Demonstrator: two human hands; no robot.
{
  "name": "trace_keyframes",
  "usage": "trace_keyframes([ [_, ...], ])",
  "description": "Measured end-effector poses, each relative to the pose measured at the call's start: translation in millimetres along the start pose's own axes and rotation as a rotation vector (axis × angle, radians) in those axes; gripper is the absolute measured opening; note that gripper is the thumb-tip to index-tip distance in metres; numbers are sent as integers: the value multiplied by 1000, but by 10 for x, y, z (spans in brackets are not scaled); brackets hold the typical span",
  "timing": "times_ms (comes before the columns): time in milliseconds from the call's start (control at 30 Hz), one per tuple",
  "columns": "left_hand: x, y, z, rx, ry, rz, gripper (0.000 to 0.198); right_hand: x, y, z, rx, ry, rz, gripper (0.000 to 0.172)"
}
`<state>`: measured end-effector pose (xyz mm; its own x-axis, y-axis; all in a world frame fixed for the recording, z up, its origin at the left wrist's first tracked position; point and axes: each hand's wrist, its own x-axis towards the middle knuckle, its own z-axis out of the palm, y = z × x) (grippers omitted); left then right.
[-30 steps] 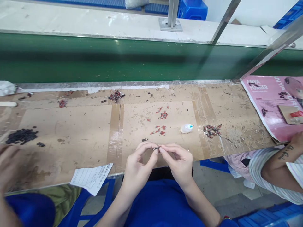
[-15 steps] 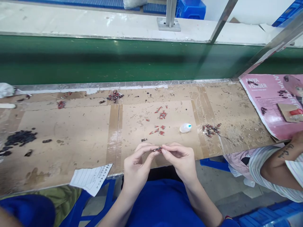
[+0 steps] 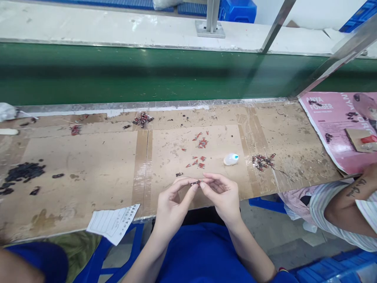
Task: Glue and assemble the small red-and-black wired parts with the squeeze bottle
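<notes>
Between my two hands, just above the table's front edge, is a small dark part with some red on it point(image 3: 196, 182). My left hand point(image 3: 173, 200) pinches its left end between thumb and forefinger. The thumb and forefinger of my right hand point(image 3: 222, 196) close on its right end. Past my fingertips lie several small red pieces point(image 3: 202, 143) in loose clusters on the cardboard. One dark piece point(image 3: 179, 174) rests beyond my left hand. A small translucent bottle with a blue-green tip point(image 3: 231, 159) lies to the right of the red pieces.
A pile of black parts point(image 3: 26, 171) lies far left. Clusters of dark-and-red parts sit at the back point(image 3: 143, 119) and right point(image 3: 263, 161). A paper slip point(image 3: 114, 223) overhangs the front edge. Another person's arm point(image 3: 350, 196) is at the right, beside a pink poster point(image 3: 324, 125).
My hands have lifted slightly with the small part, and my right fingers have spread a little. At the lower left, another person's arm has come further into view.
</notes>
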<state>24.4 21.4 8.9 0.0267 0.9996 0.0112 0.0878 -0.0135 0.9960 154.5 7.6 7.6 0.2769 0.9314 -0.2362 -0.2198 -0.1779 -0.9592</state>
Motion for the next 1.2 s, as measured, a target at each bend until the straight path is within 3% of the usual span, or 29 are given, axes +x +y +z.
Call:
trace_keyframes([
  [333,-26,-52,-14,341,-17,131,15,-23,13,11,-160,48,-119,17],
  [567,-34,-79,8,283,-16,97,13,10,62,-20,-152,3,-134,16],
  [733,12,-155,8,200,-82,52,16,64,36,-129,-158,-117,-170,11],
  [867,25,-187,-15,299,-83,139,19,72,15,-175,-70,-152,-49,11],
  [1000,18,-216,-56,495,-51,328,18,66,16,-181,22,-135,102,15],
  [1200,-12,-258,-41,585,-89,475,28,85,19,-153,54,-97,158,21],
])
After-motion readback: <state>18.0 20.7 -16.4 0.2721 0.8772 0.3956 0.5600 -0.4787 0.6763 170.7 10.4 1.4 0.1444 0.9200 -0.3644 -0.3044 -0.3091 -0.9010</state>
